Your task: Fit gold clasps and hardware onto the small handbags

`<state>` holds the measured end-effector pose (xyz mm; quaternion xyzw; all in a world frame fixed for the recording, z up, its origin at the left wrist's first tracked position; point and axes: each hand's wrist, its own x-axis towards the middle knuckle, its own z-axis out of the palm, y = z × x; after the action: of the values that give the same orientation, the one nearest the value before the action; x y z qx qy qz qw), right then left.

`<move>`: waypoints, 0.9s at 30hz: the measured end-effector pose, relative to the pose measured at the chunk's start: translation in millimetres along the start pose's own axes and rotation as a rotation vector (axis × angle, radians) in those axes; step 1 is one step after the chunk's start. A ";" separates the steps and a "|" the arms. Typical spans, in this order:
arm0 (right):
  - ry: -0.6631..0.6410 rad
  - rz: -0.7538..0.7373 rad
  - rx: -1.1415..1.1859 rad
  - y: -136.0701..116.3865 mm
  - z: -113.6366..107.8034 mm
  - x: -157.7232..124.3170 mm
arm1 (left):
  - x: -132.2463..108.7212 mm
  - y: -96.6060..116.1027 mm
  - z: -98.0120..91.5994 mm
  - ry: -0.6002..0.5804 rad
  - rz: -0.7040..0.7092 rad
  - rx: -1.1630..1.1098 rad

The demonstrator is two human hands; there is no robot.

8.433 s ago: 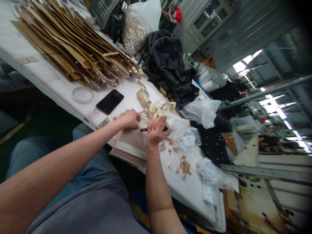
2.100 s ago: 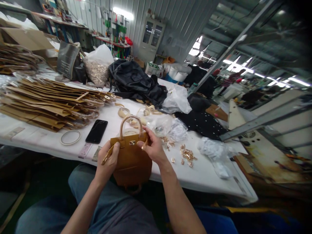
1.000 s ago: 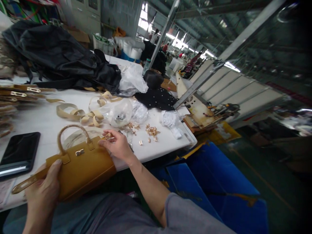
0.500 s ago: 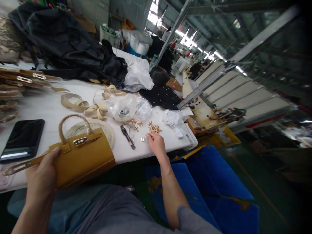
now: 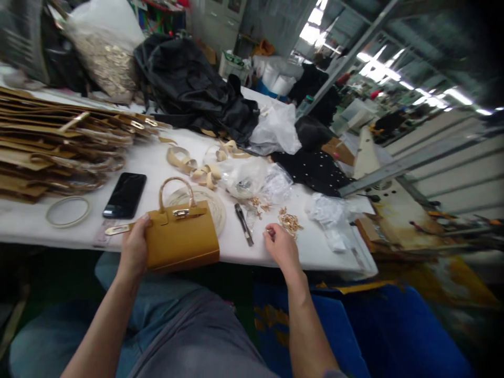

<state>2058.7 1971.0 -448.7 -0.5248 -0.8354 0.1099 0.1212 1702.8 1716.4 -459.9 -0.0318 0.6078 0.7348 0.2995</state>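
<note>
My left hand (image 5: 135, 247) grips a mustard-yellow handbag (image 5: 183, 239) by its left side, at the table's front edge. The bag has a wrapped, upright handle (image 5: 173, 181) and a metal clasp (image 5: 181, 212) on its front. A strap with a metal end plate (image 5: 118, 229) sticks out left past my hand. My right hand (image 5: 280, 245) is low over the table with thumb and fingers pinched together; what is between them is too small to make out. Beside it lie a pile of small gold metal pieces (image 5: 289, 223) and a dark slim hand tool (image 5: 244, 224).
A black phone (image 5: 125, 195) and a roll of tape (image 5: 67, 211) lie left of the bag. Stacked brown bag pieces (image 5: 51, 147) fill the left side. Behind are curled tan strips (image 5: 181, 159), clear plastic bags (image 5: 244, 176) and black fabric (image 5: 192, 79).
The view has swung left, bringing the stack and tape in. My right hand's fingers are now where a small gold piece lay, and that piece no longer shows. My left hand keeps the handbag.
</note>
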 end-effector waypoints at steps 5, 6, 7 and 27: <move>0.080 -0.169 -0.109 -5.6 12.2 -7.8 | 2.9 1.2 -15.7 -0.014 0.024 -0.075; 0.097 -0.183 -0.084 -4.9 11.8 -7.3 | 2.1 2.5 -18.0 -0.010 0.027 -0.065; 0.125 -0.181 -0.038 -5.1 10.3 -6.0 | 1.3 4.1 -20.0 -0.010 0.020 -0.055; -0.325 -0.512 0.821 -329.8 41.1 -34.9 | -6.3 3.5 -46.3 -0.119 0.133 0.020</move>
<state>1779.8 1797.0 -388.2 -0.1885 -0.8330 0.4763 0.2090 1691.6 1671.3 -466.3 0.0554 0.5969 0.7476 0.2859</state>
